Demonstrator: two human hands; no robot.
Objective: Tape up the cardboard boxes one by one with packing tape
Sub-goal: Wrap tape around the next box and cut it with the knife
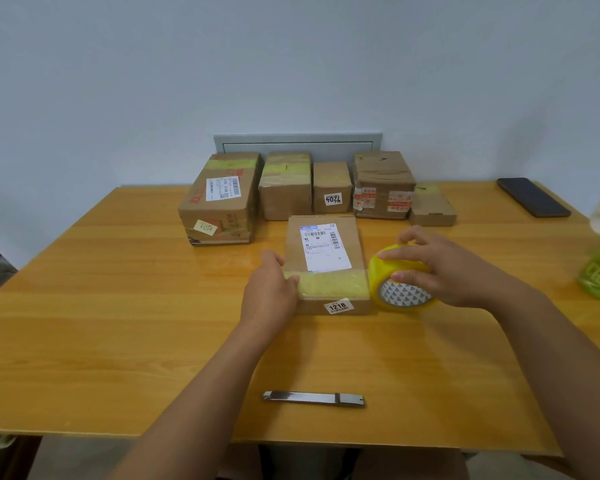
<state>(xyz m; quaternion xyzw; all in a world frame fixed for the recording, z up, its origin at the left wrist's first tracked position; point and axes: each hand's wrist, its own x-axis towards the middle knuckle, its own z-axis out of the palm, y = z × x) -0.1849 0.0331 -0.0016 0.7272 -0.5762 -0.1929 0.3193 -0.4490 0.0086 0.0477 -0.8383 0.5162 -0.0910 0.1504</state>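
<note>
A thin metal cutter (314,399) lies near the front edge of the wooden table (118,306). Past it, in the middle of the table, sits a flat brown box (326,265) with a white label and a sticker that says 1218. A strip of yellow tape (331,285) runs across its top. The left hand (269,289) presses the tape end down at the box's left side, fingers bent over the edge. The right hand (444,268) grips the yellow tape roll (400,280), just beside the box's right side. Five more brown boxes (286,185) stand in a row at the back edge. A black phone (532,197) lies by the far right corner.
</note>
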